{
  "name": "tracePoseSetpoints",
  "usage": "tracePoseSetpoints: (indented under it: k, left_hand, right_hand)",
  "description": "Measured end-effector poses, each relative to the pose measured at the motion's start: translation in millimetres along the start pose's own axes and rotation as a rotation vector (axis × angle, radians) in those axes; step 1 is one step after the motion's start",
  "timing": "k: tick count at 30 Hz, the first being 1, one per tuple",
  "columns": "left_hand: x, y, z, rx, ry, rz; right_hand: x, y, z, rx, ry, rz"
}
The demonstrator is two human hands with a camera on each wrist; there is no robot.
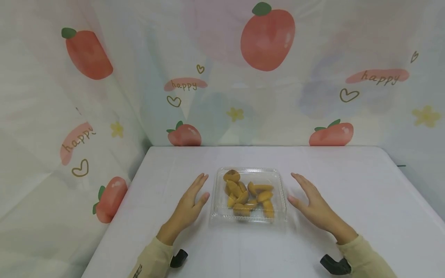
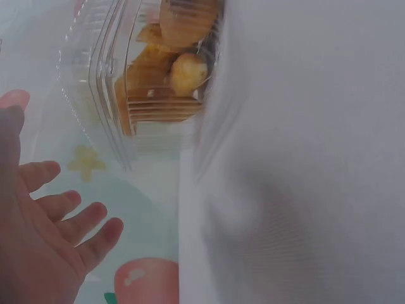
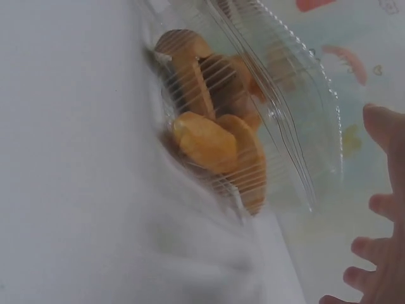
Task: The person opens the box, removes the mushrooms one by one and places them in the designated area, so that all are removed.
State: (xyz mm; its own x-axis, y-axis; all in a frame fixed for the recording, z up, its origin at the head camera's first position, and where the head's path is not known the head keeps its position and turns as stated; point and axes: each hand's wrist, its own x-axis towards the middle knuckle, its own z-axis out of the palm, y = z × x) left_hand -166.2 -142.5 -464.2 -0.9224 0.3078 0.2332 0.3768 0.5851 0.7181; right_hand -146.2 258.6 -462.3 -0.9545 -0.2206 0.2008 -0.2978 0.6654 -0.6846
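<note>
A clear plastic clamshell box (image 1: 248, 220) sits on the white table with its lid down. Inside it lie several yellow-brown pieces of food (image 1: 242, 197), some rounded and some long; the left wrist view also shows these pieces (image 2: 188, 75) through the ribbed wall. My left hand (image 1: 187, 208) is held just left of the box, fingers extended and apart from it. On the other side my right hand (image 1: 316, 206) mirrors it, fingers stretched toward the far edge, with a gap to the box. Neither hand holds anything.
White cloth covers the table (image 1: 240, 251), whose back edge meets a printed curtain (image 1: 222, 112) with fruit and "happy" lettering. Black curved pieces (image 1: 179, 258) show beside both sleeves at the wrists.
</note>
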Motion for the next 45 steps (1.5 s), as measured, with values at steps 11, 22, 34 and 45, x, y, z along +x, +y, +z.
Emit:
tracePoseSetpoints:
  k: [11,22,34,45]
  left_hand:
    - [-16.2,-4.0,8.8,-0.162,-0.062,0.002]
    - [-23.4,-4.0,18.7,-0.236,-0.148,-0.024]
    - [-22.2,-6.9,25.8,-0.274,-0.131,-0.105]
    - [-19.3,-9.9,25.2,-0.365,-0.168,-0.105]
  right_hand:
    - [-18.4,-12,12,0.085,-0.053,-0.092]
    - [-30.1,-6,19,0.14,-0.095,-0.103]
    - [-30.2,1,27,0.154,-0.137,-0.021]
    - [-32.1,-1,27,0.257,-0.144,-0.023]
